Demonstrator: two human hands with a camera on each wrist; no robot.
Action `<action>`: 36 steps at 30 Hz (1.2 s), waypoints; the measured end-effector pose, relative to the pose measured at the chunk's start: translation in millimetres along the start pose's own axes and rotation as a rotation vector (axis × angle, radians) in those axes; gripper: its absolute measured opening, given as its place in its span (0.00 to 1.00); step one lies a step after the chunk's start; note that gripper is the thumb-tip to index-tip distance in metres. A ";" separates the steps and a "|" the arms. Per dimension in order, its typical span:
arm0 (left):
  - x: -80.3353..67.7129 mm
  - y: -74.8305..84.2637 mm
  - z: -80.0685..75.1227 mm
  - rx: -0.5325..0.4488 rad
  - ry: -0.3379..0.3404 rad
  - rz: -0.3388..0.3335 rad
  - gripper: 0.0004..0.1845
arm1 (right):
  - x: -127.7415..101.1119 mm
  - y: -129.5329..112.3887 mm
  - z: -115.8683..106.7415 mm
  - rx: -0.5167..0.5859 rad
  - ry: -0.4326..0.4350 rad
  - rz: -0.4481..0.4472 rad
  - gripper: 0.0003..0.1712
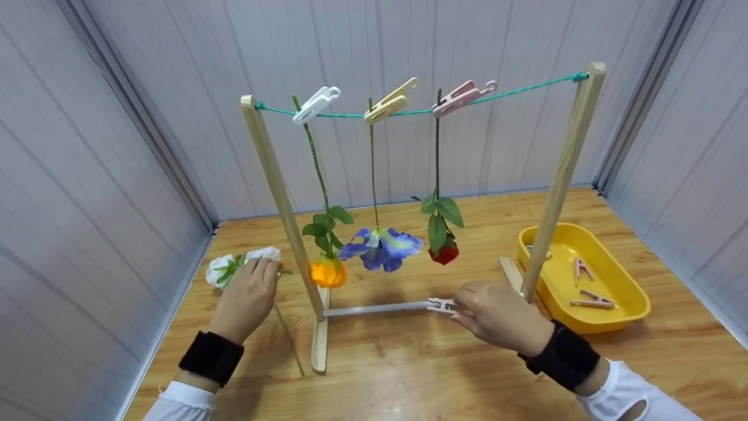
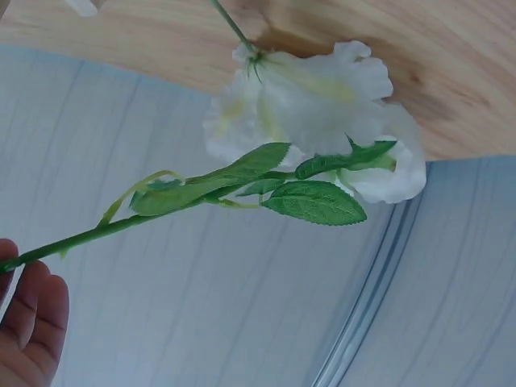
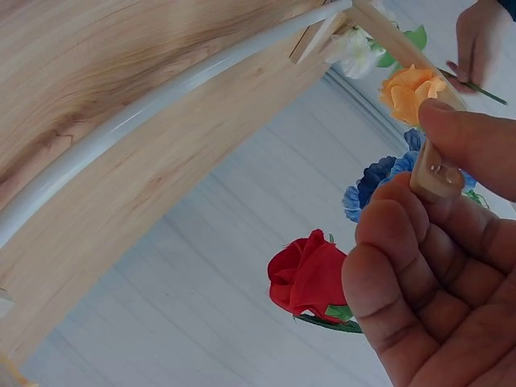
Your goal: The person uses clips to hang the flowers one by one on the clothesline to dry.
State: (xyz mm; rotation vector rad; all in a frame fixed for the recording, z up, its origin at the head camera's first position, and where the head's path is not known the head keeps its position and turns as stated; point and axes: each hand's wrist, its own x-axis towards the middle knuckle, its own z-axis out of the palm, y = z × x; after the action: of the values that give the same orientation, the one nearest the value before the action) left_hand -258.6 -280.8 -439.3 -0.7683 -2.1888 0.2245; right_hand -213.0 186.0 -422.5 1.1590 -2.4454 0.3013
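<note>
My left hand (image 1: 248,298) pinches the green stem (image 2: 105,230) of a white flower with green leaves (image 2: 318,201); its bloom (image 1: 218,272) points to the left. Close behind that bloom, a second white flower (image 2: 298,97) lies on the table, its thin stem (image 1: 290,342) running toward the front. Between thumb and fingers, my right hand (image 1: 497,313) holds a pale pink clothespin (image 1: 442,306), low in front of the rack's white crossbar (image 1: 374,308). Part of the clothespin is hidden by the fingers in the right wrist view.
A green cord (image 1: 526,89) spans the wooden rack (image 1: 561,181). Clothespins hold an orange flower (image 1: 328,272), a blue-purple flower (image 1: 381,248) and a red rose (image 1: 444,252) upside down on it. At right, a yellow tray (image 1: 634,292) contains more clothespins (image 1: 593,300). Panel walls surround the table.
</note>
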 end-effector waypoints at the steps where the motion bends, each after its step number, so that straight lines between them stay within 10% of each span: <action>1: 2.1 0.3 -1.8 -0.017 0.013 -0.002 0.05 | 0.0 0.2 -0.1 -0.002 -0.004 0.002 0.09; 15: 53.5 29.4 -50.0 -0.241 0.315 0.065 0.16 | 1.0 1.4 -6.2 0.029 -0.040 0.077 0.09; 36: 111.9 94.5 -93.7 -0.999 0.468 -0.164 0.17 | 14.8 19.1 -45.0 -0.066 0.126 0.042 0.10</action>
State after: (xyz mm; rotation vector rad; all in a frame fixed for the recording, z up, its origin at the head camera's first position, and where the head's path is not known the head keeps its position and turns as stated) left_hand -203.6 -146.9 -343.0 -1.0080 -1.8059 -1.0977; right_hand -223.8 204.2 -376.1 1.0310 -2.3540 0.2949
